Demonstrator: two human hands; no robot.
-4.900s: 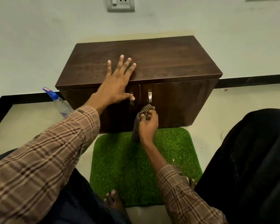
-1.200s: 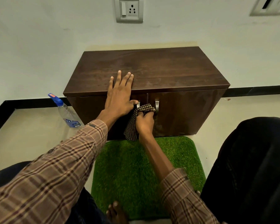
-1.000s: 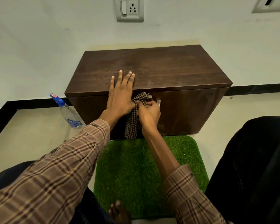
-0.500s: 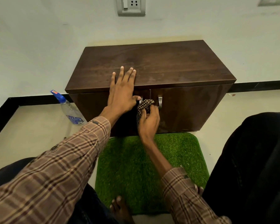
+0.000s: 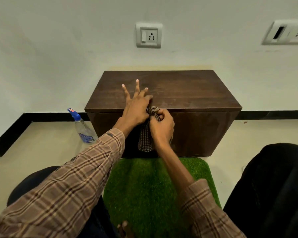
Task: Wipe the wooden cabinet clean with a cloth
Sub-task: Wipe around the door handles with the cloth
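Here the wooden cabinet [image 5: 179,93] stands on the floor [image 5: 41,143] with its back against the wall [image 5: 58,57], its long axis running left to right and its front face turned toward the person. A green mat [image 5: 144,186] lies on the floor touching the bottom front edge of the cabinet. A spray bottle [image 5: 83,129] stands upright on the floor just beside the cabinet's left front corner, and bare floor stretches to the left of it and to the right of the cabinet. The right half of the cabinet top is uncovered. The left hand [image 5: 136,107] reaches over the front edge near the middle of the cabinet, its fingers straight and spread apart above the top; whether they touch the wood is unclear. The right hand [image 5: 162,127] is just beside it, against the upper front face, fingers curled tightly round a checked cloth [image 5: 145,140], whose loose end hangs down the front. Both forearms, in plaid sleeves [image 5: 76,186], extend forward from the bottom of the view. Two sockets [image 5: 148,35] sit on the wall above.
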